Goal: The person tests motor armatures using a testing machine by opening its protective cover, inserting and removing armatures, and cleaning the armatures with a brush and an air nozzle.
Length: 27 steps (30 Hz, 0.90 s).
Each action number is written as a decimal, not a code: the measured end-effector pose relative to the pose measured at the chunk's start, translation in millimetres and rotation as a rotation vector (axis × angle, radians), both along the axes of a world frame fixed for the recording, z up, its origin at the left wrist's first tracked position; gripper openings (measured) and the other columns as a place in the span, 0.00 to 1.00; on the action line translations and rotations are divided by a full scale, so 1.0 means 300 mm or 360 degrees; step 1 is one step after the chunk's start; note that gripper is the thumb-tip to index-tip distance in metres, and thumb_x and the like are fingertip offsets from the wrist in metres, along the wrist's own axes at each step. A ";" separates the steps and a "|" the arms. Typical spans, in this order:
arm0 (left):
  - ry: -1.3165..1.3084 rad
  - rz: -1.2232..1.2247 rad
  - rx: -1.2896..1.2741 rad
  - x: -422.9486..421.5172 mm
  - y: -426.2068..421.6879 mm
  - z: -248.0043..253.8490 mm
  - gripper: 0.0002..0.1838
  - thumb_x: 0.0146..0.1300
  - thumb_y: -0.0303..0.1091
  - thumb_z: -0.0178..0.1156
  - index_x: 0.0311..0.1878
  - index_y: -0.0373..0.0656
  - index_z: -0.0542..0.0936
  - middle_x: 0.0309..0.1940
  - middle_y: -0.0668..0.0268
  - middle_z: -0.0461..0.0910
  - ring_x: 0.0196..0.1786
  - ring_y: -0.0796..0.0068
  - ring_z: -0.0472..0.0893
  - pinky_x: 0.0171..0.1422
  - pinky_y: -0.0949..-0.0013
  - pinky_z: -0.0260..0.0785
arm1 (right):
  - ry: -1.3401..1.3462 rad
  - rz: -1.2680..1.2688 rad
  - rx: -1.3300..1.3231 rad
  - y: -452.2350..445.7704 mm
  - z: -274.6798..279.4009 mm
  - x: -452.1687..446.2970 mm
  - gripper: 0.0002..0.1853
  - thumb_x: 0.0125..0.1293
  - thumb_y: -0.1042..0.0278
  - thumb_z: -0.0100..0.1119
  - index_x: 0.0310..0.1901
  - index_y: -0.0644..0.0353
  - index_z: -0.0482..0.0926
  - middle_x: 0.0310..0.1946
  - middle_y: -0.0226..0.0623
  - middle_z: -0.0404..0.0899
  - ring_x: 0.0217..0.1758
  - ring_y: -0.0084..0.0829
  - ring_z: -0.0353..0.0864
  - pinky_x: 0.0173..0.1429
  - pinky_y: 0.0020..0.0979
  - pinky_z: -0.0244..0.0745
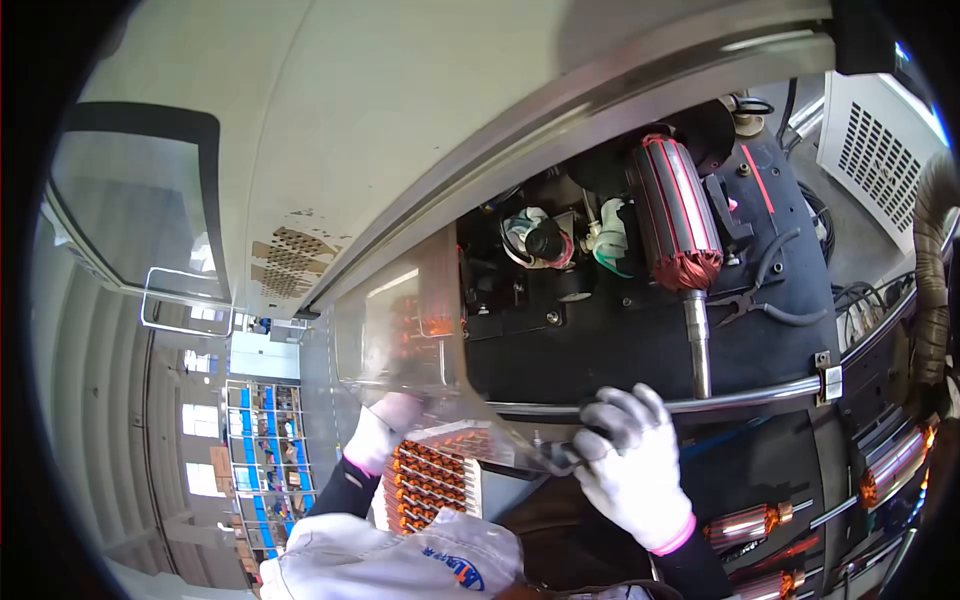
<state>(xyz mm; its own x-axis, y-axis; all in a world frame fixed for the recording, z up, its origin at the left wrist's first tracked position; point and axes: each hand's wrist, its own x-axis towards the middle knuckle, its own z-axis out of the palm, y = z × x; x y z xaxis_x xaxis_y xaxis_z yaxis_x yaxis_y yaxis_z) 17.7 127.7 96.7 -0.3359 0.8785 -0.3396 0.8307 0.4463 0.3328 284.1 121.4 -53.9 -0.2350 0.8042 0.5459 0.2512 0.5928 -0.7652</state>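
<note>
A clear plastic cover (400, 340) with a curved lower edge hangs in front of the machine bed. My right hand (630, 460), in a white glove with grey fingertips, has its fingers curled at the cover's lower right corner, by a dark fitting. Beside the cover's lower left is my left hand (378, 432), also gloved; its fingers are partly behind the plastic and blurred. A large motor armature (680, 215) with red slot strips and a bare steel shaft lies in the machine, apart from both hands.
Pliers (770, 300) lie on the black machine plate (600, 350), which a metal rail (745, 392) edges. Copper-wound parts fill a tray (475, 490) below the cover. More armatures (740, 525) lie at lower right. Shelving (265, 450) stands far left.
</note>
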 end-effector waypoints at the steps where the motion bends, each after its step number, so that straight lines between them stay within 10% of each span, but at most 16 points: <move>1: 0.0005 -0.0008 -0.0017 0.012 0.040 -0.005 0.14 0.70 0.39 0.54 0.50 0.38 0.76 0.41 0.61 0.80 0.42 0.67 0.80 0.49 0.64 0.74 | 0.0051 -0.0041 -0.0037 -0.007 0.015 0.026 0.23 0.45 0.67 0.70 0.45 0.51 0.72 0.46 0.37 0.72 0.58 0.45 0.72 0.65 0.52 0.62; 10: -0.1965 0.1135 0.0274 0.074 0.218 -0.088 0.29 0.71 0.55 0.50 0.58 0.34 0.71 0.18 0.72 0.66 0.16 0.84 0.66 0.18 0.80 0.63 | 0.0490 -0.0056 -0.0189 -0.030 0.016 0.053 0.26 0.52 0.59 0.69 0.52 0.52 0.71 0.48 0.41 0.73 0.53 0.48 0.76 0.63 0.57 0.64; 14: -0.2744 0.0449 -0.0116 0.004 0.206 -0.198 0.36 0.68 0.62 0.50 0.61 0.35 0.69 0.15 0.76 0.56 0.12 0.93 0.56 0.11 0.85 0.49 | 0.0436 -0.0018 -0.0208 -0.027 0.011 0.056 0.26 0.52 0.57 0.67 0.52 0.52 0.70 0.48 0.41 0.73 0.53 0.49 0.76 0.62 0.58 0.65; 19: -0.2392 0.0618 -0.0230 0.022 0.221 -0.144 0.38 0.67 0.64 0.50 0.60 0.34 0.70 0.19 0.73 0.67 0.16 0.85 0.66 0.18 0.81 0.62 | 0.0266 0.0004 -0.0184 0.010 0.026 0.083 0.26 0.52 0.55 0.66 0.51 0.52 0.70 0.50 0.42 0.73 0.54 0.49 0.75 0.61 0.56 0.64; 22: -0.1405 0.1204 0.0269 0.144 0.191 -0.134 0.36 0.68 0.64 0.47 0.57 0.36 0.73 0.26 0.67 0.77 0.25 0.76 0.74 0.31 0.73 0.72 | 0.0133 -0.0053 -0.0167 0.016 0.003 0.058 0.25 0.51 0.55 0.66 0.50 0.52 0.71 0.52 0.41 0.74 0.56 0.46 0.74 0.61 0.54 0.63; 27: -0.1649 0.1463 0.0640 -0.133 -0.001 -0.180 0.34 0.69 0.63 0.44 0.54 0.39 0.77 0.35 0.61 0.81 0.34 0.68 0.78 0.41 0.68 0.73 | -0.0145 0.0080 -0.0095 0.003 -0.049 -0.085 0.24 0.49 0.59 0.66 0.47 0.53 0.70 0.55 0.40 0.73 0.58 0.43 0.73 0.63 0.50 0.61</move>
